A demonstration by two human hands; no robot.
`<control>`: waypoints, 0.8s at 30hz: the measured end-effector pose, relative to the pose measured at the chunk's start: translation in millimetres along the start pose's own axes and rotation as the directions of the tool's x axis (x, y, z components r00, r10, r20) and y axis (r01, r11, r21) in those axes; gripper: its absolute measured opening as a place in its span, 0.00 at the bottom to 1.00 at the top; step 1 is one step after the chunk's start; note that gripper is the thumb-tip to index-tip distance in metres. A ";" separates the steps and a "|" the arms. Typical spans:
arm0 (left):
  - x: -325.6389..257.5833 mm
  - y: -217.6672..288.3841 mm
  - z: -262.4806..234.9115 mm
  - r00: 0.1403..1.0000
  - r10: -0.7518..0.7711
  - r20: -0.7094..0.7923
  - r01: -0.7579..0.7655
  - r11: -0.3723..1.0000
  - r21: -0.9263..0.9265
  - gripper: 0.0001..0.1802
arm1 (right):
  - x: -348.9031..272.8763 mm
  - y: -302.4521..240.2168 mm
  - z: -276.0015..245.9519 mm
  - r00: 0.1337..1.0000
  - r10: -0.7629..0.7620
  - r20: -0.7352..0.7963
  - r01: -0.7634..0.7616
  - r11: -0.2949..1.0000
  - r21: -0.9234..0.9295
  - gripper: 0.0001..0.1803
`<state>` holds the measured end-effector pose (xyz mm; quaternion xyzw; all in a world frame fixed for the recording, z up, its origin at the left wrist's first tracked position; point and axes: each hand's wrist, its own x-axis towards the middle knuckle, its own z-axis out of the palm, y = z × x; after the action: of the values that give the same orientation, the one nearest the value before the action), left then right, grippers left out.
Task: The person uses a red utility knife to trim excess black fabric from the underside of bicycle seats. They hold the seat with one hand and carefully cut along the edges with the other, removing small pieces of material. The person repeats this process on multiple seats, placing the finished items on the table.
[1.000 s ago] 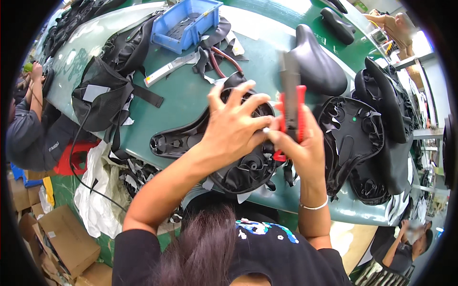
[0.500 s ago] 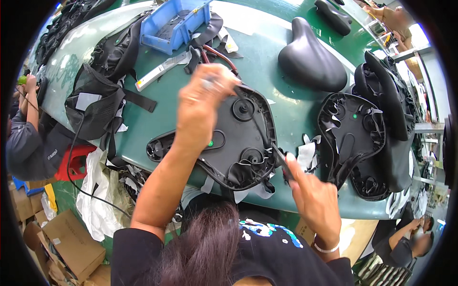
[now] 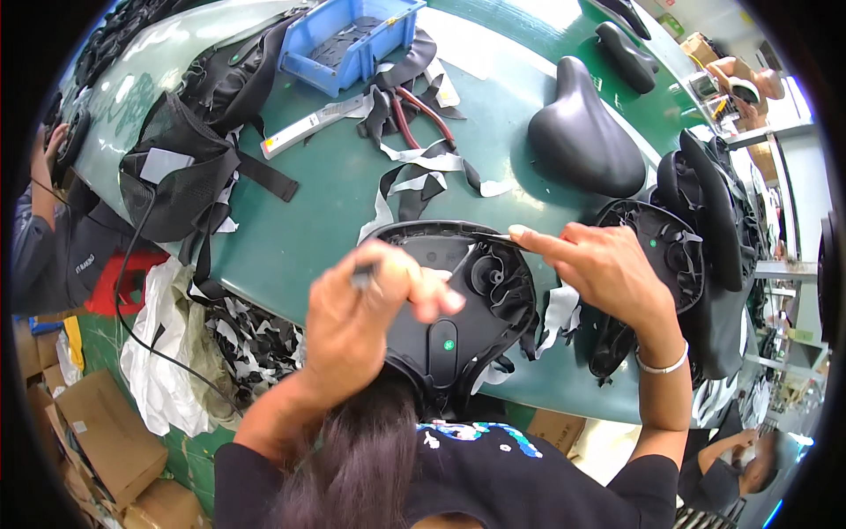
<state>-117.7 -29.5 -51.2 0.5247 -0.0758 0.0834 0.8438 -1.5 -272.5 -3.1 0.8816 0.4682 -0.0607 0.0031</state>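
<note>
The head view shows, at the left of the green bench (image 3: 264,256), a black mesh bag (image 3: 189,207) with a pale grey block (image 3: 166,165) and a cable. Next to the right, toward the far edge, stand a blue bin (image 3: 308,75) of dark pieces and, nearer, a long narrow white box (image 3: 313,128). Beside them lie a tool with dark red handles (image 3: 400,119) and black and white trimmed strips (image 3: 427,163).

The left hand (image 3: 361,317) is over the near left part of an upturned black bicycle saddle (image 3: 480,326), its fingers curled and blurred around or against something dark; I cannot tell how firmly it grips. The saddle lies at the near edge of the bench, broad end far, nose toward the person. The right hand (image 3: 599,264) has its index finger extended to the far right rim; whether it clamps anything is hidden.

The step in hand looks like work along the cover's edge; the next move would call for keeping the saddle steady and fingers clear of any blade.

Further right are scraps (image 3: 560,317), a black saddle lying top up (image 3: 586,132), another upturned saddle (image 3: 656,231) and stacked saddles (image 3: 716,220).
</note>
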 end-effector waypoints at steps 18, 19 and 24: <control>127.6 -33.1 -0.5 0.623 -0.316 0.716 0.162 0.947 0.277 0.15 | -49.4 -75.3 10.0 0.904 0.424 0.054 -0.427 0.900 0.083 0.29; 131.9 -32.3 3.4 0.738 -0.405 0.541 0.291 0.913 0.287 0.16 | -53.4 -81.8 10.8 0.896 0.441 0.052 -0.444 0.893 0.068 0.29; 159.7 -18.7 -15.9 0.997 0.023 -0.068 -0.036 0.980 -0.198 0.05 | -78.5 -111.6 24.0 0.811 0.571 0.129 -0.584 0.804 0.111 0.29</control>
<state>42.8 -13.6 -40.0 0.4337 -0.0640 0.1050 0.8926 -139.7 -276.1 -12.6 0.9763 0.1712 -0.1303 -0.0217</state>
